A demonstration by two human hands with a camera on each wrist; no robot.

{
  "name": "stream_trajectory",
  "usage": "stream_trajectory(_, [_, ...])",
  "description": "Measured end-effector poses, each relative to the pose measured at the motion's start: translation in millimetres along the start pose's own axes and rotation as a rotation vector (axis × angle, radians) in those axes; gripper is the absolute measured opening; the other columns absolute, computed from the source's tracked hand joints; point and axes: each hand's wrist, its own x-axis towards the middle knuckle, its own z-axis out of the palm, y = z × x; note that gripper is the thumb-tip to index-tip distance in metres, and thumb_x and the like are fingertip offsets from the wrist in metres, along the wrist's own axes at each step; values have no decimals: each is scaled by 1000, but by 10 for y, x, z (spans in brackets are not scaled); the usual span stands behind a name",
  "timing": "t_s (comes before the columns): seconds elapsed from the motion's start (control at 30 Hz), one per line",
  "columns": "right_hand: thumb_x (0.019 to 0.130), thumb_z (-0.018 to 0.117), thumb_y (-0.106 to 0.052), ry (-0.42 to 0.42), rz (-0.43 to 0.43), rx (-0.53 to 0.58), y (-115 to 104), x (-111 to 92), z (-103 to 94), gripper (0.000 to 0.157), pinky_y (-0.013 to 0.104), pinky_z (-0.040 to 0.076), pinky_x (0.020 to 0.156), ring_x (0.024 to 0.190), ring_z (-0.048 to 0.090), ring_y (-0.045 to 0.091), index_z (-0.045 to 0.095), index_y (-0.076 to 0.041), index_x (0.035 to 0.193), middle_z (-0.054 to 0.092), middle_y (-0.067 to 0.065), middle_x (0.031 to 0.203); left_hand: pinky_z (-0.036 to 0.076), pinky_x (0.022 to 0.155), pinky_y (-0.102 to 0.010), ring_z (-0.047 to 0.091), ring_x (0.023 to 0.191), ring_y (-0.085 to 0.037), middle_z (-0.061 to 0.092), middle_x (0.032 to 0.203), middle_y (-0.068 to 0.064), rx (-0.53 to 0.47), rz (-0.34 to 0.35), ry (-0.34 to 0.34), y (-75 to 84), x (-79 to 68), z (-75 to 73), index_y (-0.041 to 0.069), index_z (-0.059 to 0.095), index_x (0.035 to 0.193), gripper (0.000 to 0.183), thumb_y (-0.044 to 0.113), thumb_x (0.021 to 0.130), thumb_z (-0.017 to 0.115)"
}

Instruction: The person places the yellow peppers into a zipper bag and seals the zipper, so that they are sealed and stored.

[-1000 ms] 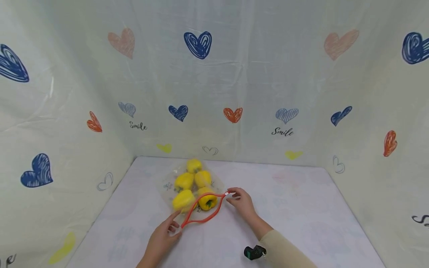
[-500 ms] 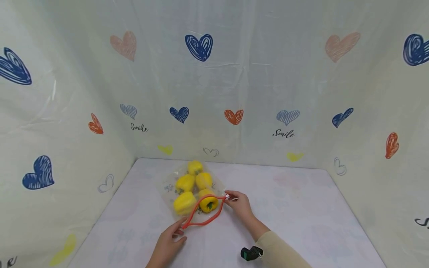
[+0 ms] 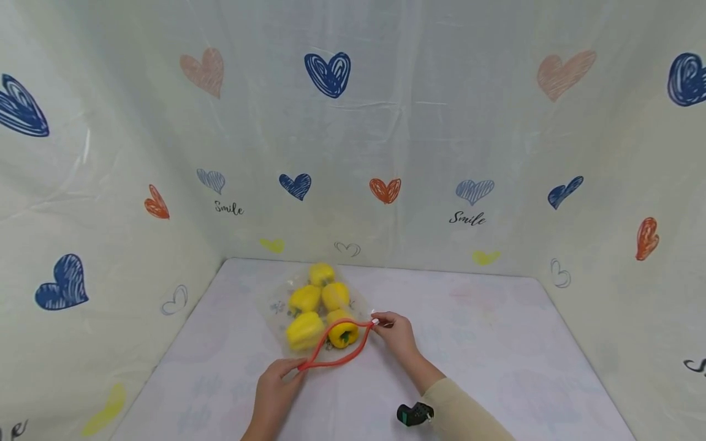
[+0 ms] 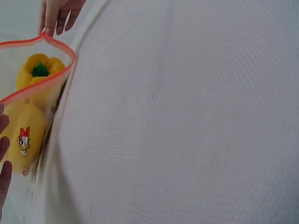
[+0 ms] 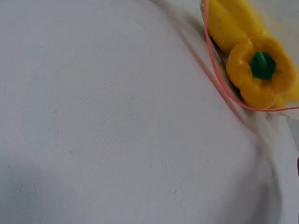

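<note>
A clear zip bag with a red zip edge lies with its mouth spread into a wide loop toward me. Inside it are several yellow bell peppers; one near the mouth shows its green stem in the right wrist view. My left hand pinches the left corner of the red edge between thumb and fingers. At the opposite corner, my right hand pinches the zip's white end piece. The left wrist view catches fingertips of the left hand beside the bag.
A small black device lies by the right sleeve. The table has a pale cloth. A curtain printed with hearts surrounds it at the back and sides.
My left hand has shifted slightly right and closed its thumb and fingers on the bag's left corner. The right hand stays at the right corner, its fingertips closer on the white piece.
</note>
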Motion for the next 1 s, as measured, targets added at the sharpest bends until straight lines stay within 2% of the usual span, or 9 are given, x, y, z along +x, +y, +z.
stream_trajectory(0.23, [82,74,1,-2,-15,-29,-29,3,-26,19,24,54,68,81,60,19,75,0,101,70,7,93,54,67,-29,62,74,-14,69,77,7,-3,278,195,-26,72,14,12,80,83,30,-3,59,89])
stream_trajectory(0.27, [82,74,1,-1,-19,-34,-33,5,-30,18,24,55,68,81,60,20,75,0,100,70,7,93,53,66,-27,62,73,-13,69,77,8,-4,302,213,-23,85,10,12,80,83,31,-4,58,90])
stream_trajectory(0.47, [83,74,-2,-10,-5,-35,-52,6,-67,18,25,54,71,84,60,19,74,-1,101,69,4,94,50,68,-17,60,75,-9,69,77,14,-5,390,234,32,153,-51,14,80,83,33,-3,57,91])
stream_trajectory(0.73, [82,75,-3,18,-27,-18,-81,-36,-135,15,24,54,68,80,61,19,74,-1,98,69,4,88,48,70,-15,60,75,-10,70,77,12,-21,537,293,71,242,-129,12,79,83,37,-7,54,91])
stream_trajectory(0.9, [82,76,-3,33,-81,-15,-115,-59,-200,13,24,54,71,80,61,18,74,-4,96,68,3,88,48,72,-16,61,76,-12,71,80,10,-62,606,310,132,285,-185,12,79,85,37,-7,55,90])
stream_trajectory(1.0, [83,75,-1,35,-160,-66,-136,-78,-241,13,26,54,72,80,61,17,74,-6,95,67,0,86,48,71,-17,61,75,-13,72,80,9,-76,643,319,175,309,-217,12,78,85,37,-7,55,90])
